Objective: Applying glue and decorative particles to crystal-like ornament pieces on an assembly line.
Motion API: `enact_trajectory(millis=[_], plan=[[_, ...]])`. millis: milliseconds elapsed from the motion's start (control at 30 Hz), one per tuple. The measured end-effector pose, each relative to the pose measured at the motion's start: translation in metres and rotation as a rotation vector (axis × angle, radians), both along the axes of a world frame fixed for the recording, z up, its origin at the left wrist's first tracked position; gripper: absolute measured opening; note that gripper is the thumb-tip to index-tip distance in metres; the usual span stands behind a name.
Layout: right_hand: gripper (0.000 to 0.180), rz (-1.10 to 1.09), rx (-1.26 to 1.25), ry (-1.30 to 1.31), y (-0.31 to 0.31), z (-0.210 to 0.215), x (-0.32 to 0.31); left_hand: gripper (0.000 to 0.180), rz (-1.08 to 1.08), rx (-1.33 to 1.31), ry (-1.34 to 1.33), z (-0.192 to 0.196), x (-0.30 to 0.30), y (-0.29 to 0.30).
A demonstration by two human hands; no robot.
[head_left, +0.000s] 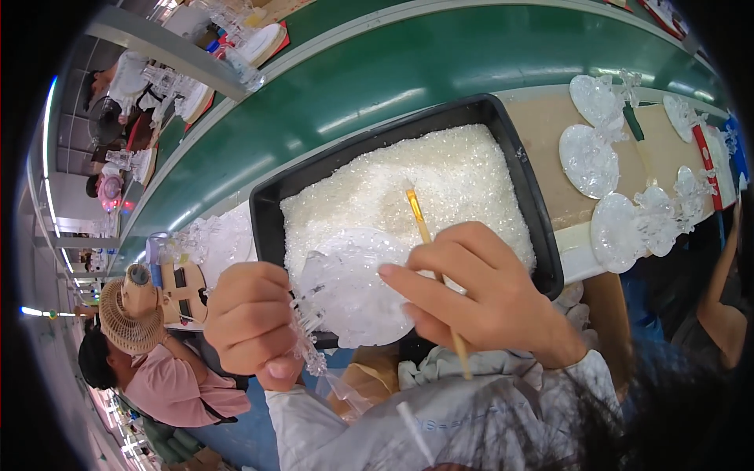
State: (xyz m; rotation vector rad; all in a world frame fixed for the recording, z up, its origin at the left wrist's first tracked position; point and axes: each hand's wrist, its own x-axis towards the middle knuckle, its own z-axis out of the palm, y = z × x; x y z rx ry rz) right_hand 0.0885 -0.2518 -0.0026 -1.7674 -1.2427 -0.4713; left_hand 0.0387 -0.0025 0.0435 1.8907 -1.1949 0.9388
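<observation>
My left hand (250, 318) is closed around the clear, sculpted stem of an ornament. Its round, frosty white disc (353, 294) tilts over the near part of a black tray (537, 212). White, glittering granules (393, 161) fill the tray in a sloping heap. Between the fingers of my right hand (479, 286) is a slim paintbrush (416, 210) with a wooden handle and yellow ferrule, its bristles pointing away over the granules. The right fingertips rest at the disc's right edge; whether they press on it, I cannot tell. My left fingers hide most of the stem.
Several clear ornaments with round discs (589, 161) stand on a tan board (542, 125) at right, near a green-handled brush (633, 122) and a red bar (704, 161). A green worktop (353, 94) runs behind the tray. A person in pink (177, 377) sits left; another person's arm (722, 306) shows right.
</observation>
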Motion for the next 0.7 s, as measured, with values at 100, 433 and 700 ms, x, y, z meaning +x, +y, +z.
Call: enact_trajectory(millis=[100, 433, 700], plan=[[0.038, 0.020, -0.112, 0.007, 0.008, 0.008, -0.002, 0.041, -0.008, -0.021, 0.040, 0.005, 0.004, -0.003], [0.036, -0.108, 0.035, -0.113, 0.008, -0.003, 0.000, 0.038, 0.590, 0.078, 0.175, 0.029, 0.005, -0.026], [0.021, -0.263, 0.184, -0.234, 0.000, 0.004, -0.011, 0.035, 0.626, -0.544, 0.703, -0.005, -0.008, -0.034]])
